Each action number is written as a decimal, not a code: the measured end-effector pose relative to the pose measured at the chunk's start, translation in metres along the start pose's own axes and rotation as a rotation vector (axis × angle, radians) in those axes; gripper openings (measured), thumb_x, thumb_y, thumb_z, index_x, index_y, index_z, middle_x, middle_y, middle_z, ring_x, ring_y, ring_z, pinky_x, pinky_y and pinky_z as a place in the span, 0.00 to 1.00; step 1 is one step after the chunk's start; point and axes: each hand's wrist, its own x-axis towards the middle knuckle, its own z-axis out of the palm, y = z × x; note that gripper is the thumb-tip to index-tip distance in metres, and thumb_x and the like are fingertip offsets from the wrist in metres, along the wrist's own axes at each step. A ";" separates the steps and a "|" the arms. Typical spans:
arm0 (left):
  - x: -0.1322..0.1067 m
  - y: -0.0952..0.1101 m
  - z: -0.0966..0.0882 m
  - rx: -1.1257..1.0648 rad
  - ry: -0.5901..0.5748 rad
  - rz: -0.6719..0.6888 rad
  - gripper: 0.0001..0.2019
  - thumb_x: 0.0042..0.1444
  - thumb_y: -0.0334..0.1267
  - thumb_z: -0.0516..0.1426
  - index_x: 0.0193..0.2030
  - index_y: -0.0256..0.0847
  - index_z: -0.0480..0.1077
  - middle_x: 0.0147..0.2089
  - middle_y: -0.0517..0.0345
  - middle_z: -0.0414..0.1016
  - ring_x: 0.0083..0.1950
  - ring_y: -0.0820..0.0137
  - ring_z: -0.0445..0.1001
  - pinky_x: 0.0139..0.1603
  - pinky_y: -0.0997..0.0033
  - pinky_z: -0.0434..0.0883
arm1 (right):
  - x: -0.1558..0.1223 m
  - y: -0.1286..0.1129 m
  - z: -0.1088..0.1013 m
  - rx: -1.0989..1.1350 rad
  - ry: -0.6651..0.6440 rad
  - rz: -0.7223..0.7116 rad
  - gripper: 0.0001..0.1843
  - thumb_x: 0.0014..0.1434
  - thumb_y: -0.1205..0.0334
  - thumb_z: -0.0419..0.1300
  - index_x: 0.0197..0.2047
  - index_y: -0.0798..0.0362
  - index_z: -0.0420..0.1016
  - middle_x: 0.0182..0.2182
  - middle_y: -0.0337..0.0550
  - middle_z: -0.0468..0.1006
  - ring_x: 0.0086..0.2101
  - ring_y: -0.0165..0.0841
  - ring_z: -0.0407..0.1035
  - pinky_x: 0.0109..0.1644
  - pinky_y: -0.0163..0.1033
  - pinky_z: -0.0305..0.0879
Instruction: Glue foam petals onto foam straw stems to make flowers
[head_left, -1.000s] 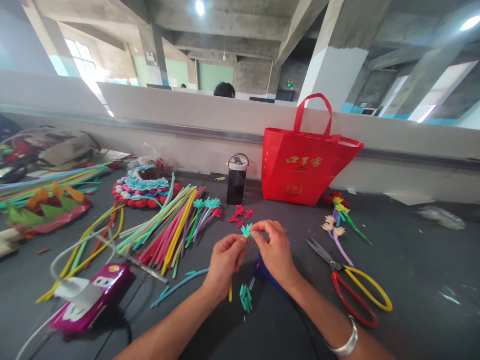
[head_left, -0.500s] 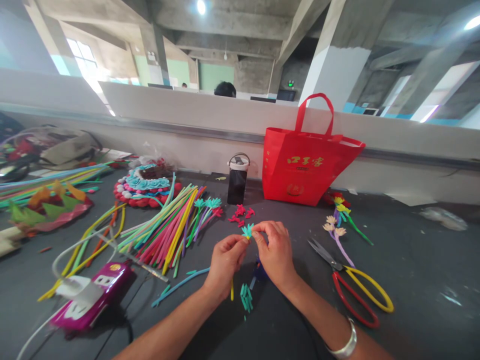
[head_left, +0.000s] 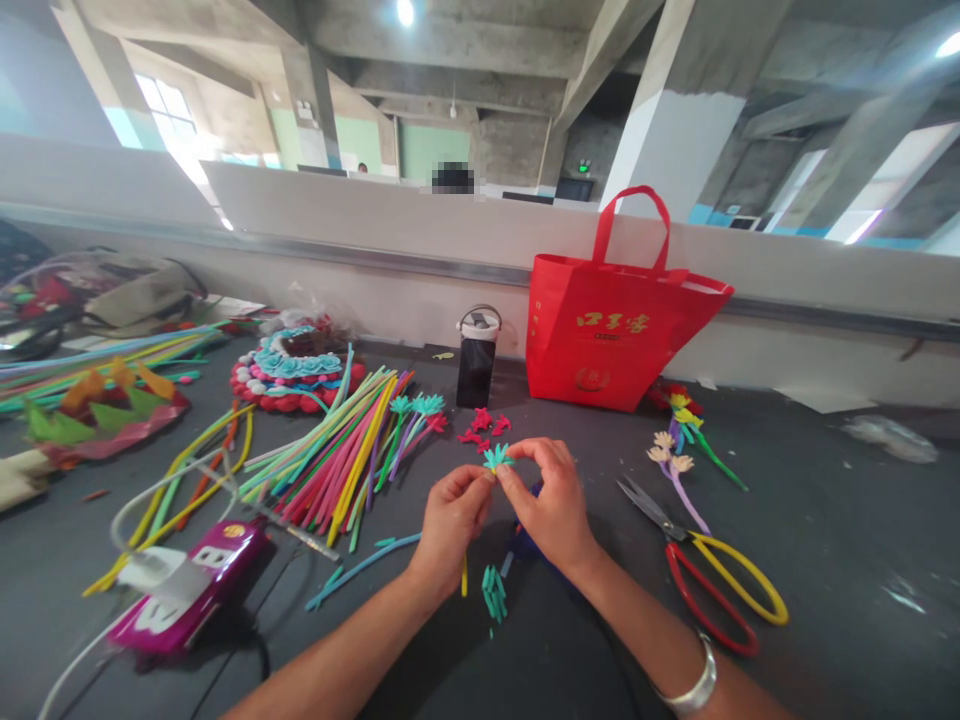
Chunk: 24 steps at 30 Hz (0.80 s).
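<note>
Between my hands is a turquoise pipe-cleaner flower (head_left: 496,457) with a bit of yellow under its petals. My left hand (head_left: 455,520) is closed around its stem; a yellow end (head_left: 464,577) sticks out below the fist. With thumb and index finger, my right hand (head_left: 553,505) pinches the flower's base from the right. Short turquoise pieces (head_left: 493,593) lie in a small pile below my hands. A dark blue tool (head_left: 523,540), likely a glue gun, is partly hidden behind my right hand. Small red pieces (head_left: 484,424) lie beyond the flower.
Scissors (head_left: 679,540) and finished flowers (head_left: 670,455) lie at right. Pipe cleaners (head_left: 337,460) spread to the left, near a purple power strip (head_left: 199,580) with a white cable. A lidded cup (head_left: 475,370) and red bag (head_left: 622,335) stand by the partition (head_left: 390,225).
My right thumb and index finger have shifted slightly down and left, from the petals towards the flower's base. My left hand keeps its hold on the stem.
</note>
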 end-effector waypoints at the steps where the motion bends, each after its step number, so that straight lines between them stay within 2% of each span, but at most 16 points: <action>1: 0.000 0.000 0.000 -0.003 0.003 0.002 0.15 0.48 0.48 0.63 0.29 0.37 0.69 0.15 0.70 0.54 0.17 0.81 0.47 0.17 0.79 0.45 | 0.000 -0.001 -0.001 0.006 0.002 -0.006 0.06 0.56 0.64 0.62 0.39 0.50 0.70 0.36 0.42 0.76 0.41 0.39 0.67 0.48 0.45 0.62; 4: 0.001 -0.001 -0.001 -0.019 0.007 0.004 0.15 0.47 0.48 0.63 0.30 0.37 0.69 0.16 0.70 0.54 0.17 0.81 0.47 0.18 0.79 0.45 | 0.001 -0.001 -0.001 -0.015 -0.006 -0.023 0.09 0.54 0.65 0.63 0.40 0.50 0.71 0.37 0.42 0.76 0.42 0.39 0.67 0.49 0.46 0.63; 14: -0.001 0.002 0.000 -0.003 0.004 0.009 0.16 0.46 0.49 0.64 0.29 0.38 0.70 0.15 0.71 0.53 0.18 0.81 0.47 0.19 0.78 0.44 | 0.001 0.006 0.001 -0.070 -0.007 -0.039 0.03 0.56 0.66 0.62 0.35 0.49 0.72 0.36 0.42 0.76 0.41 0.39 0.67 0.46 0.45 0.63; 24: -0.001 0.001 0.001 0.018 0.024 0.029 0.15 0.45 0.48 0.64 0.29 0.37 0.72 0.16 0.70 0.54 0.18 0.80 0.48 0.19 0.77 0.46 | 0.001 0.004 0.001 -0.120 0.002 -0.048 0.04 0.55 0.68 0.63 0.32 0.49 0.72 0.35 0.41 0.76 0.40 0.38 0.66 0.46 0.44 0.62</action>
